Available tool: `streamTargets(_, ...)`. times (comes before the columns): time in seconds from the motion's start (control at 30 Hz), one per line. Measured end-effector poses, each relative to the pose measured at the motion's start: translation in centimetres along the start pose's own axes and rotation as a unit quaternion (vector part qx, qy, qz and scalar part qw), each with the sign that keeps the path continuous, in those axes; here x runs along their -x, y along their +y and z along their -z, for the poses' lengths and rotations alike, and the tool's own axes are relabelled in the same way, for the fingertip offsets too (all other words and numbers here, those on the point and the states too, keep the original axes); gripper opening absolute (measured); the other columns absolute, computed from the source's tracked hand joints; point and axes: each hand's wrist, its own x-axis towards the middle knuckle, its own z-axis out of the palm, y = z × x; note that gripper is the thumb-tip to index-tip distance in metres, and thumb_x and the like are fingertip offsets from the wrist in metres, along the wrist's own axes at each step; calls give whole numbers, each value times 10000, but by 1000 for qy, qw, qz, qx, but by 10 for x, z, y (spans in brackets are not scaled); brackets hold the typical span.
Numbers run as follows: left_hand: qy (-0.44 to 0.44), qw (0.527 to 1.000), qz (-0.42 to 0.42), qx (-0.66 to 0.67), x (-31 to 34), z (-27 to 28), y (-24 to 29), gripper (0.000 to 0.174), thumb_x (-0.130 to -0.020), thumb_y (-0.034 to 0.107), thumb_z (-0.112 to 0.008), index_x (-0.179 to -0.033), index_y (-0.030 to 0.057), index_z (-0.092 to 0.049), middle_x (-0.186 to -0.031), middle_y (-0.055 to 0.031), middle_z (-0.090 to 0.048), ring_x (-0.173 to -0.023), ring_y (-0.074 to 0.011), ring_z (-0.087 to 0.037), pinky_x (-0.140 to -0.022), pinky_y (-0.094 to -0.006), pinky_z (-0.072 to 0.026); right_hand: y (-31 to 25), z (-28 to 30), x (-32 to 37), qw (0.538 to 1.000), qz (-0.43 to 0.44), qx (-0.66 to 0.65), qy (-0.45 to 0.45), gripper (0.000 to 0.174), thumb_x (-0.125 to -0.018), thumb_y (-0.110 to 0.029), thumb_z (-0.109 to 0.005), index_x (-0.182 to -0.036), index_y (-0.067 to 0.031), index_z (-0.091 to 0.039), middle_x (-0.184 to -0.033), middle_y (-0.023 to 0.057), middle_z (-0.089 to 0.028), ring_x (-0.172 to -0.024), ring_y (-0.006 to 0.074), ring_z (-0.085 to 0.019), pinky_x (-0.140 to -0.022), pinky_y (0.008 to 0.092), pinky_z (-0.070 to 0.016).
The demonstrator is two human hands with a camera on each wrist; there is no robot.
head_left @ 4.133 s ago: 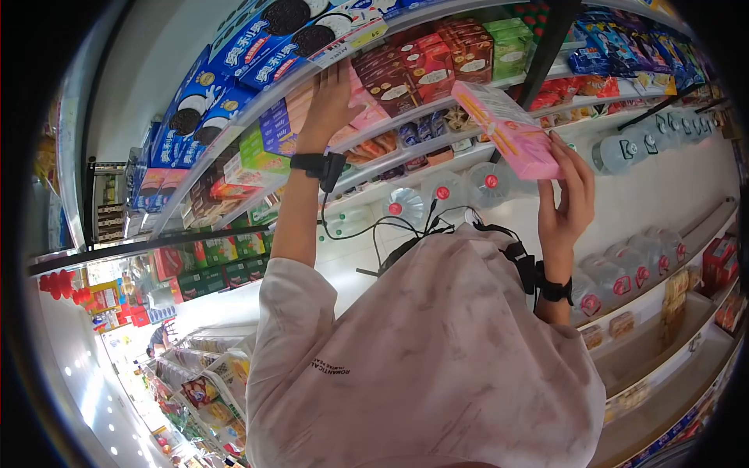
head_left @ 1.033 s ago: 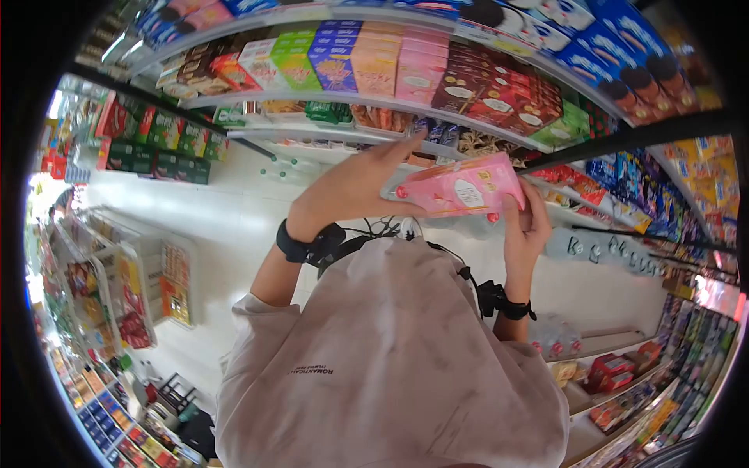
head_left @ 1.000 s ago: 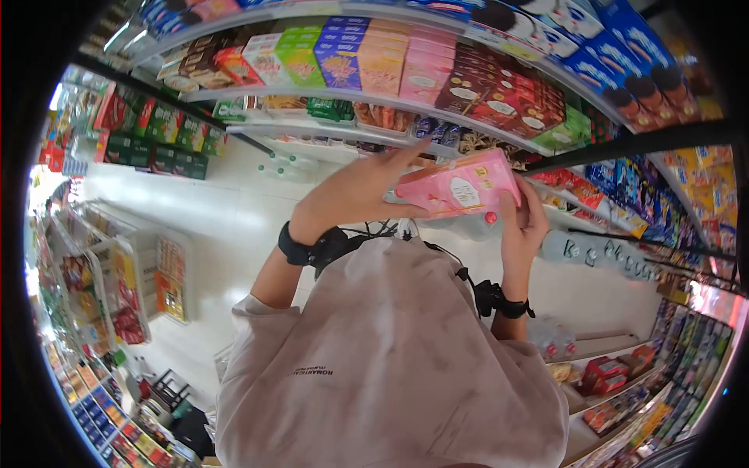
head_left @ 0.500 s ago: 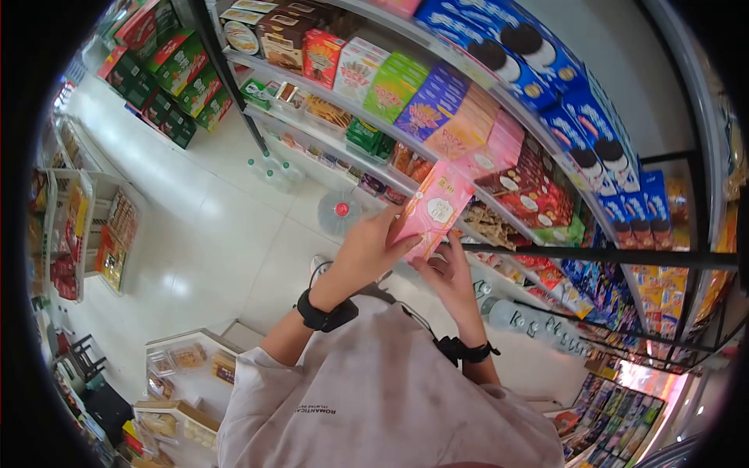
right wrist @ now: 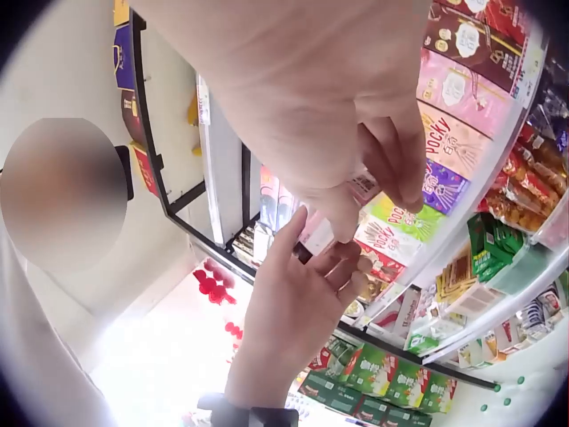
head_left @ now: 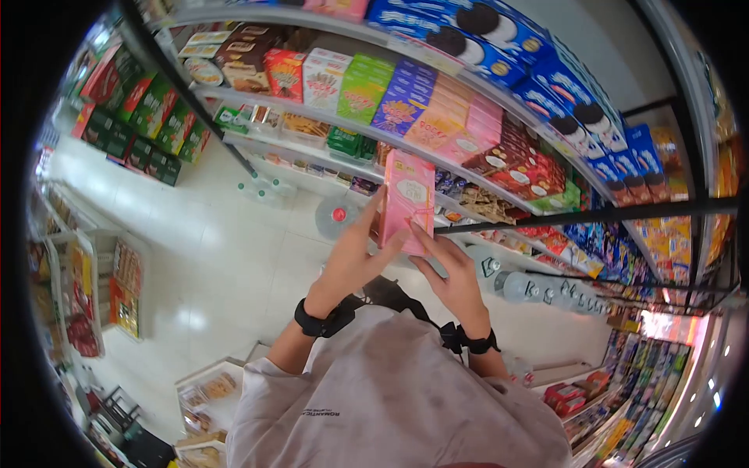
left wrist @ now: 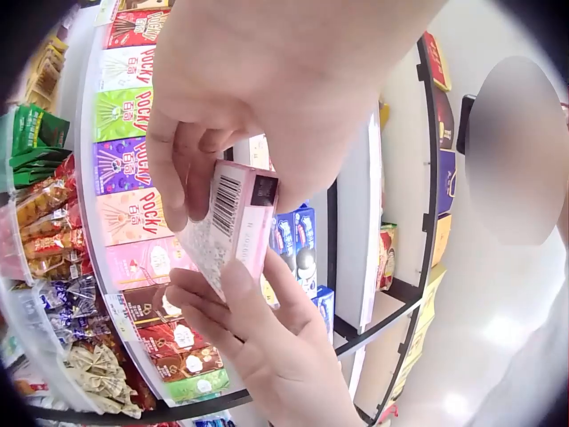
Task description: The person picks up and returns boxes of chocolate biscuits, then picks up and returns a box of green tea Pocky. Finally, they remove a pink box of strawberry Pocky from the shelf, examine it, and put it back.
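Observation:
In the head view a pink snack box with a white label stands nearly upright in front of the shelf. My left hand grips its lower left edge, thumb across the front. My right hand holds the lower right corner between thumb and fingers. The left wrist view shows the barcode end of the pink box, with fingers of both hands around it. The box's back is hidden in the head view. Matching pink boxes lie stacked on the shelf behind.
Colourful Pocky boxes line the shelf, with blue Oreo packs above. A black shelf bar runs right of my hands. Water jugs stand on the floor below. Snack bins are at the left.
My left hand has left the shelf and joined the right hand on the pink box. The box has swung from the right towards the middle and turned upright.

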Motion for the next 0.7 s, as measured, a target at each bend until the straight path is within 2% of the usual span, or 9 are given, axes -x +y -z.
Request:
streamTargets(0.03, -6, 1000, -4, -5, -3, 0, 3, 792, -959, 153, -749, -1606, -45, -338, -955, -153, -713, -812, -214, -679, -815, -327, -545, -5, 8, -2, 1000, 8, -11, 3, 639, -896, -49, -791, -1495, -167, -605, -1048, 168, -691, -889, 333, -656, -819, 424, -549)
streamTargets(0.17, -43, 996, -43, -59, -15, -3, 24, 821, -923, 163, -788, -1599, -37, -368, -1082, -177, -713, -948, -235, -684, -840, -350, -553, 7, 26, 1, 998, 46, 1, 39, 610, -906, -26, -761, -1484, -156, -613, -961, 158, -639, -864, 327, -643, -813, 438, -543)
streamTargets(0.27, -63, 989, -77, -107, -22, -9, 39, 886, -867, 176, -841, -1598, -23, -383, -1234, -192, -690, -1066, -252, -673, -873, -372, -565, 19, 43, 6, 996, 56, -8, 64, 605, -903, -18, -757, -1476, -152, -620, -1010, 162, -670, -877, 328, -654, -818, 438, -551)
streamTargets(0.33, -79, 979, -85, -165, -31, -17, 46, 940, -821, 181, -878, -1597, -18, -388, -1331, -200, -663, -1146, -262, -663, -908, -387, -573, 24, 53, 12, 993, 68, -12, 96, 577, -909, -38, -753, -1460, -161, -634, -1108, 172, -704, -934, 333, -685, -836, 439, -570)
streamTargets(0.43, -118, 965, -133, -195, -42, -29, 49, 1002, -782, 209, -921, -1600, 3, -382, -1351, -194, -652, -1198, -280, -666, -919, -391, -579, 40, 59, 27, 985, 71, -42, 149, 551, -919, -76, -748, -1446, -202, -647, -1159, 178, -711, -993, 338, -700, -847, 444, -584)
streamTargets(0.53, -141, 972, -105, -154, -50, -50, 62, 987, -761, 198, -936, -1591, 34, -426, -1418, -182, -640, -1247, -279, -663, -983, -399, -568, 55, 64, 40, 980, 68, -66, 176, 537, -927, -84, -741, -1439, -221, -651, -1181, 177, -700, -995, 348, -696, -843, 452, -582)
streamTargets(0.63, -176, 950, -129, -224, -58, -65, 54, 959, -747, 197, -947, -1569, 52, -474, -1478, -179, -612, -1263, -285, -666, -1030, -407, -553, 71, 71, 55, 979, 39, -76, 184, 523, -935, -94, -732, -1435, -223, -650, -1202, 180, -687, -1002, 359, -691, -848, 457, -579)
streamTargets(0.7, -180, 951, -103, -231, -61, -78, 57, 945, -742, 207, -953, -1554, 51, -497, -1488, -181, -607, -1249, -294, -677, -1046, -413, -544, 83, 72, 58, 975, 47, -69, 205, 520, -939, -96, -727, -1436, -227, -650, -1208, 184, -681, -1009, 363, -687, -847, 458, -578)
